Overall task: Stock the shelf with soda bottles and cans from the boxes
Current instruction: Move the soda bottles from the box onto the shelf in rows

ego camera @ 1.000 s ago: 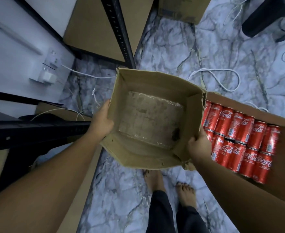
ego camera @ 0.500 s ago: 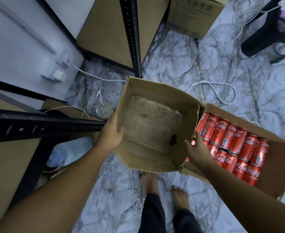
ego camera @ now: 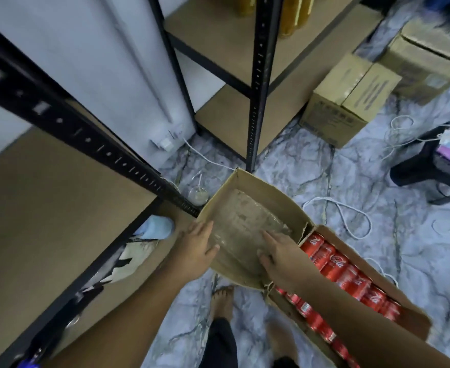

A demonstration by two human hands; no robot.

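— Along the wall, largest item first?
— Shelf rack [ego camera: 255,102], black slotted posts, brown boards. Amber bottles [ego camera: 291,14] on an upper board, tops out of view.
— Over the marbled floor [ego camera: 311,160]?
— Open carton [ego camera: 415,328], one, lower right, holding red Coca-Cola cans [ego camera: 338,264] laid in rows. Empty box [ego camera: 271,192], one, touching that carton's left end, clear plastic sheet [ego camera: 245,221] on its bottom. Closed cartons [ego camera: 351,102], two at least, near the rack's front post.
— Hands?
— Left hand [ego camera: 197,243]: fingers straight and close together along the empty box's left rim, thumb spread toward the inside. Right hand [ego camera: 279,248]: reaches over the near wall, fingers straight and apart on the plastic.
— Smallest?
— White cable [ego camera: 338,208], looped on the floor beyond the boxes.
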